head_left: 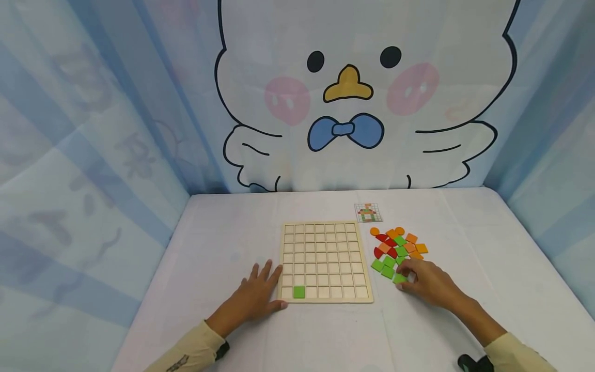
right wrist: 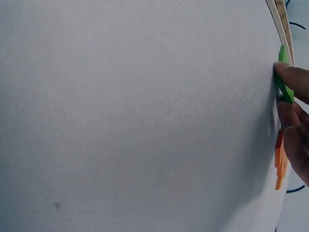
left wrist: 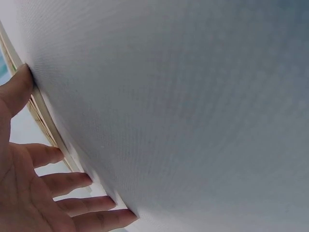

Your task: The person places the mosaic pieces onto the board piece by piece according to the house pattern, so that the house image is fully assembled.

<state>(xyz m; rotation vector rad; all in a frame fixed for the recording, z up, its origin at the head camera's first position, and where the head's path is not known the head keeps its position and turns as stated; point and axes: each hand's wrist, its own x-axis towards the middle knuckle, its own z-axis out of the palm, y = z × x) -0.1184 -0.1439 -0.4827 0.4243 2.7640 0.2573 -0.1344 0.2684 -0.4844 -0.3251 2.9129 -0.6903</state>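
Observation:
A wooden grid board [head_left: 333, 257] lies flat on the table, with one green square tile [head_left: 299, 292] in its bottom row near the left corner. Fingers spread, my left hand [head_left: 253, 298] rests at the board's lower left edge; in the left wrist view its fingertips [left wrist: 128, 216] touch down along that side. To the right of the board, my right hand [head_left: 429, 283] pinches another green square tile [head_left: 400, 278] between thumb and finger, at the near end of a loose tile pile. That tile [right wrist: 285, 91] is tilted in the right wrist view.
Green squares [head_left: 388, 272], orange squares [head_left: 421, 248], red rounded pieces [head_left: 377, 252] and orange discs [head_left: 374, 231] lie scattered right of the board. A small pattern card [head_left: 368, 212] lies behind the board's right corner. A printed curtain [head_left: 288, 165] stands along the table's back edge.

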